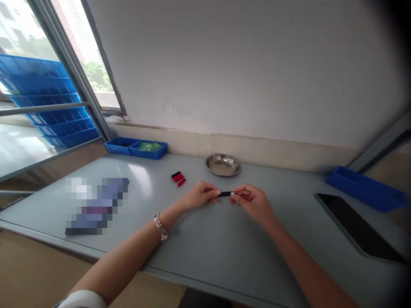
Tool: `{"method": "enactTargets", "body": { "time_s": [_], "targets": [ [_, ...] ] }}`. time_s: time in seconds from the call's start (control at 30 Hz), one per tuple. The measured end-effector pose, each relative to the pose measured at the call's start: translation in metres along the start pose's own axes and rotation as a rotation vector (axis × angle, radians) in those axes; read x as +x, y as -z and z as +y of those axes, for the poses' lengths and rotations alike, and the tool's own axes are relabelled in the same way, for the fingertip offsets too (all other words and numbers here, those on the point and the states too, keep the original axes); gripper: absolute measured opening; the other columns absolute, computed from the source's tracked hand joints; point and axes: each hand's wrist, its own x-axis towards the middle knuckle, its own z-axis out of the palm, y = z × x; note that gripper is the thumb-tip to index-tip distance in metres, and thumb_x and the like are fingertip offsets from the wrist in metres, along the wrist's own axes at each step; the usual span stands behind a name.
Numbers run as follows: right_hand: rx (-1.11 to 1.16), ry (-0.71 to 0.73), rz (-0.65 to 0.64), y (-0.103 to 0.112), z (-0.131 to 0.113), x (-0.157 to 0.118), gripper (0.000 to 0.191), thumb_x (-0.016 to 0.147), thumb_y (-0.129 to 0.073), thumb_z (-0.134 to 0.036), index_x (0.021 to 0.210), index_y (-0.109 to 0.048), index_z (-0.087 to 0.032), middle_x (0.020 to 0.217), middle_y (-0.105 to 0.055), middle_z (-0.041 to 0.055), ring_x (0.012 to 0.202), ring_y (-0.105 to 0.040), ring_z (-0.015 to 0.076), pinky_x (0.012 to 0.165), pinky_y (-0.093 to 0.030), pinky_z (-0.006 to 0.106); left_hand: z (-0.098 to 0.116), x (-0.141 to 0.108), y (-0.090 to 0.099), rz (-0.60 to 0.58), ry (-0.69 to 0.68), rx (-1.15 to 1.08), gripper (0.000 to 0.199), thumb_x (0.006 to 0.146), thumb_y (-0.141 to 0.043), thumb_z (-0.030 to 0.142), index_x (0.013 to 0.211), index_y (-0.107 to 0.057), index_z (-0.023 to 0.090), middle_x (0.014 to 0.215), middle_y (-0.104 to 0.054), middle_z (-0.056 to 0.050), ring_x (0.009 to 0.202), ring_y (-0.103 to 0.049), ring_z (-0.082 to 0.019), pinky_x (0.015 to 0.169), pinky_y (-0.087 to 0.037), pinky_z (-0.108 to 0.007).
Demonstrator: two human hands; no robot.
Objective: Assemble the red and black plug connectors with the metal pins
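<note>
— Far left, by the window?
— A tall stack of blue plastic parts trays (48, 102), just beside the window frame (72, 72).

— Then, across the grey table (224, 256)?
— A pixelated, unreadable object (96, 205) lying flat. Behind it, at the back edge, two blue trays (135, 147) side by side, green pieces in the right one.

— Next along?
— Three small red and black cylinders (178, 179), close together on the tabletop. Beyond them, a stainless steel dish (222, 164).

— And the hands?
— Left hand (201, 194), silver beaded bracelet (160, 226) at the wrist: a narrow pinch on one end of a black cylinder (225, 193). Right hand (252, 204): another narrow pinch, on the metal-tipped end. The cylinder level between both hands.

— Far right?
— A black flat panel (359, 226) on the table, a blue tray (366, 188) just behind it.
</note>
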Motion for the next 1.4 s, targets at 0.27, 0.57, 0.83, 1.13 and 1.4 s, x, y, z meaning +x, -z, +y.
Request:
{"method": "enactTargets", "body": {
  "time_s": [0.27, 0.57, 0.83, 1.13, 1.4],
  "targets": [
    [0.089, -0.067, 0.019, -0.008, -0.005, -0.002, 0.032, 0.067, -0.063, -0.043, 0.085, -0.053, -0.019, 0.06, -0.063, 0.0002, 0.054, -0.06, 0.0144, 0.053, -0.046, 0.028, -0.003, 0.001, -0.001, 0.02, -0.041, 0.014, 0.033, 0.075, -0.052, 0.044, 0.068, -0.061, 0.013, 0.063, -0.06, -0.002, 0.053, -0.047, -0.009, 0.052, -0.039, -0.02],
    [0.042, 0.001, 0.005, -0.008, -0.003, -0.002, 0.025, 0.071, -0.06, -0.042, 0.068, -0.052, -0.019, 0.057, -0.062, 0.0005, 0.049, -0.056, 0.012, 0.05, -0.045, 0.026, -0.002, -0.001, -0.001, 0.008, -0.038, 0.036, 0.033, 0.075, -0.052, 0.043, 0.069, -0.061, 0.013, 0.06, -0.058, -0.001, 0.053, -0.047, -0.009, 0.051, -0.038, -0.021],
    [-0.08, 0.068, 0.163, 0.012, 0.005, 0.004, 0.025, 0.067, -0.063, -0.043, 0.07, -0.057, -0.018, 0.056, -0.059, 0.0009, 0.049, -0.054, 0.0125, 0.049, -0.047, 0.027, -0.001, 0.0, 0.017, 0.121, 0.045, -0.016, 0.04, 0.075, -0.05, 0.048, 0.063, -0.059, 0.011, 0.057, -0.055, 0.0, 0.05, -0.044, -0.008, 0.052, -0.036, -0.021],
    [-0.088, 0.007, 0.236, 0.016, 0.01, 0.007, 0.023, 0.066, -0.062, -0.037, 0.079, -0.061, -0.018, 0.06, -0.061, 0.0016, 0.055, -0.06, 0.0155, 0.058, -0.051, 0.031, 0.002, 0.003, 0.029, 0.456, -0.027, -0.169, 0.035, 0.068, -0.059, 0.046, 0.075, -0.059, 0.012, 0.066, -0.058, -0.001, 0.052, -0.043, -0.007, 0.052, -0.037, -0.021],
    [-0.581, 0.187, 0.351, 0.02, 0.021, 0.017, 0.02, 0.077, -0.049, -0.032, 0.081, -0.063, -0.017, 0.068, -0.064, 0.0051, 0.062, -0.058, 0.0176, 0.065, -0.046, 0.035, -0.003, 0.005, 0.029, 0.5, -0.071, -0.126, 0.034, 0.067, -0.06, 0.044, 0.078, -0.058, 0.012, 0.064, -0.058, -0.001, 0.052, -0.044, -0.007, 0.053, -0.039, -0.021]
  ]
}}
